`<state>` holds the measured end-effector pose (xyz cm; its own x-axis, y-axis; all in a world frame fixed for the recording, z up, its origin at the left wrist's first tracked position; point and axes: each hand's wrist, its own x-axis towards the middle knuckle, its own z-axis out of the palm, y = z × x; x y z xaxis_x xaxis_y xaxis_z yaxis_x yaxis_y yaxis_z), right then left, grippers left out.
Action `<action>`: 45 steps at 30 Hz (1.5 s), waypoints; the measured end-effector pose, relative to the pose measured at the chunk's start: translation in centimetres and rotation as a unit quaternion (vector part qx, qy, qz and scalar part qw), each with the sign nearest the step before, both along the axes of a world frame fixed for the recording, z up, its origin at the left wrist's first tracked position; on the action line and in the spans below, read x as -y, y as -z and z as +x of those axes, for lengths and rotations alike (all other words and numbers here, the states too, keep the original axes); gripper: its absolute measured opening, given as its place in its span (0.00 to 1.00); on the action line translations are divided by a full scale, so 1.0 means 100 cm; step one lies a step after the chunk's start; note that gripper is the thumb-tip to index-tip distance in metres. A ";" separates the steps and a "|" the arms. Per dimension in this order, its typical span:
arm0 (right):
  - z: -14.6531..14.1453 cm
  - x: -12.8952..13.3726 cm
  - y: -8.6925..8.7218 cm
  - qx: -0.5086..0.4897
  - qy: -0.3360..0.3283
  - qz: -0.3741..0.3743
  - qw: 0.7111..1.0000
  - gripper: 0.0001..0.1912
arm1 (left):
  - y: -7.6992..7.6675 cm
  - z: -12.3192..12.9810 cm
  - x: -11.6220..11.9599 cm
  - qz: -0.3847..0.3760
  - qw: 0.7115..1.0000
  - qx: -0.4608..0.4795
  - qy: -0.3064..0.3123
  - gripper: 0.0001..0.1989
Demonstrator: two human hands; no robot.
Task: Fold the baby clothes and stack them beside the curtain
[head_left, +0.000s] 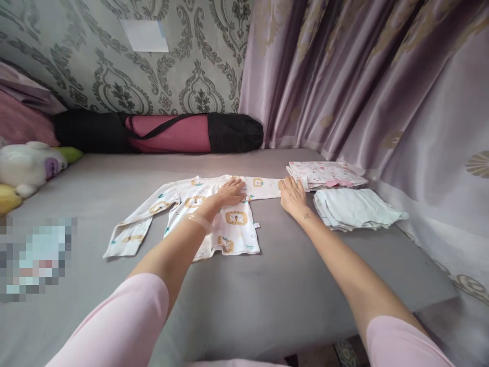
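A small white long-sleeved shirt [237,219] with a lion print lies spread on the grey sheet. My left hand [232,191] rests flat on its upper right part, near the shoulder, with the fingers stretched out. Over at the cuff end of the sleeve stretched to the right, my right hand [293,196] lies on the fabric, fingers extended and pointing away from me. The shirt's other sleeve bends down toward the lower left. My left forearm covers part of the shirt's middle.
Folded pink-patterned clothes [324,173] and a folded pale clothes stack [359,208] lie right of my right hand. A black and maroon long bag [171,133] lies along the wall. Plush toys [30,165] sit at left, above a blurred-out item [40,257]. Curtains [344,76] hang at right.
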<state>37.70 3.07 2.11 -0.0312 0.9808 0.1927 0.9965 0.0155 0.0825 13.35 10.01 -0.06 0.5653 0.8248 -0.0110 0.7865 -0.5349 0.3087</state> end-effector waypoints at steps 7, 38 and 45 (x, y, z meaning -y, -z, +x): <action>-0.055 0.088 -0.024 -0.211 -0.044 -0.150 0.965 0.17 | -0.034 -0.092 0.074 0.106 0.978 0.134 -0.122 0.21; -0.058 0.098 -0.025 -0.269 -0.018 -0.338 0.902 0.13 | -0.027 -0.208 0.199 -0.173 0.900 0.135 -0.377 0.26; -0.048 0.086 -0.018 -0.266 -0.065 -0.374 0.886 0.16 | -0.028 -0.210 0.201 -0.058 0.934 0.046 -0.350 0.21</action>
<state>32.89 -5.49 3.94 -0.2528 0.8355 -0.4879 0.8772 -0.0149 -0.4799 -7.66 -10.12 2.71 -0.1093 0.9888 -0.1018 0.8981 0.1421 0.4161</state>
